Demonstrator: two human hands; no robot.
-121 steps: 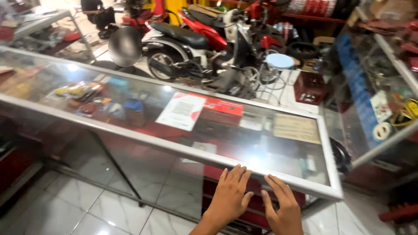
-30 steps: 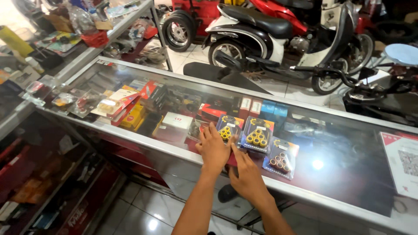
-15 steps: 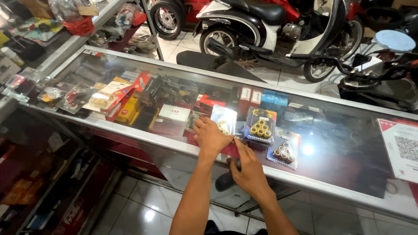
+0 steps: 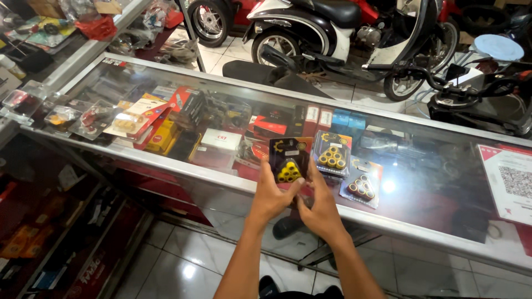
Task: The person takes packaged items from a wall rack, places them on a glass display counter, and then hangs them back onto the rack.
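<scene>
— What's the scene at the glass counter [image 4: 426, 221]?

— Scooters [image 4: 338, 27] parked behind it, boxed parts under the glass.

— And the hands?

— Left hand [image 4: 270, 195] and right hand [image 4: 318, 213], touching, both clamped on a black roller pack [image 4: 288, 160] held just above the counter's near edge. Two similar packs [image 4: 346, 169] lie just right of it.

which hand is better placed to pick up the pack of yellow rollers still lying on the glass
Right hand, probably: it sits nearer the blister pack of yellow rollers on the glass, while the left hand grips the black pack.
</scene>
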